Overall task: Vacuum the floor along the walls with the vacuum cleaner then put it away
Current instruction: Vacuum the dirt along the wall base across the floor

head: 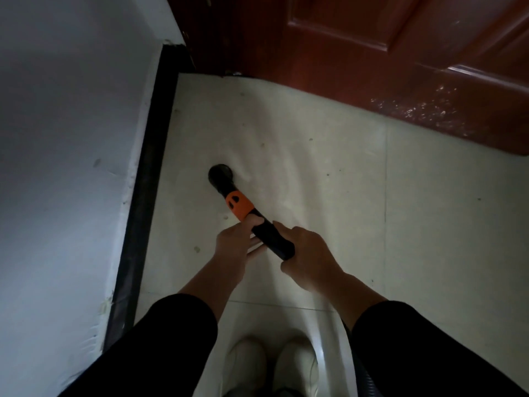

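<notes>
Pale floor tiles [372, 202] by the dark baseboard [143, 196] need cleaning, so the left hand [232, 245] and right hand [310, 252] both curl round the vacuum wand [243, 209], pointing its nozzle [219, 174] down.

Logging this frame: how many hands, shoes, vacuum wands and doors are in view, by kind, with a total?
hands: 2, left hand and right hand
shoes: 2, left shoe and right shoe
wand: 1
door: 1
total: 6
</notes>
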`<state>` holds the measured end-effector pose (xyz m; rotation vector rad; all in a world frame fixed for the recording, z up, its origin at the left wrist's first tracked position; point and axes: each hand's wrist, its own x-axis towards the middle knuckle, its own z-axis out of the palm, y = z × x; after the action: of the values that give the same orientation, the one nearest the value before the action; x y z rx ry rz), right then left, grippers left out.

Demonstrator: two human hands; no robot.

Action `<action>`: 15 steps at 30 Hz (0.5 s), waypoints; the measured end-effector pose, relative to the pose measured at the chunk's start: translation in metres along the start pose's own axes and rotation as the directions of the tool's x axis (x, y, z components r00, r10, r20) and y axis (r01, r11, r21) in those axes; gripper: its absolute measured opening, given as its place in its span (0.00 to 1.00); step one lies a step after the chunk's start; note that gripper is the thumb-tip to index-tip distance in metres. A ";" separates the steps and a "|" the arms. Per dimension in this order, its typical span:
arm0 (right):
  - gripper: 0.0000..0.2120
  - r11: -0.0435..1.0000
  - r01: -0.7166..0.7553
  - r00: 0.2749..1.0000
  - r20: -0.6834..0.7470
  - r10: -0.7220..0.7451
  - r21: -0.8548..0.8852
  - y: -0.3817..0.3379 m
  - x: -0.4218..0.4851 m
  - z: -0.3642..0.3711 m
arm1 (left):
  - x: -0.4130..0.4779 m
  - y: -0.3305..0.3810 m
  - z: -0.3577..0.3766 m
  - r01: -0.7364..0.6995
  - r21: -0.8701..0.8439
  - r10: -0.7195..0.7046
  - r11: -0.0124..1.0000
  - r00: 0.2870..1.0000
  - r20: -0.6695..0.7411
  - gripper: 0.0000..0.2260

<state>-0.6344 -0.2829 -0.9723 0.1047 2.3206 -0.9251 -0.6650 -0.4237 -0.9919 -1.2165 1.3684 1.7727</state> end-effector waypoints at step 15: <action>0.38 0.951 -0.269 0.957 -0.066 0.281 0.154 0.060 -0.070 -0.030 | -0.027 -0.038 0.077 0.123 0.258 -0.147 0.958 0.986 0.078 0.04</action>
<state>-0.5769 -0.2074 -0.9503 0.5257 2.2405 -0.9579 -0.6445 -0.3370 -0.9789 -1.0469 1.3727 1.4916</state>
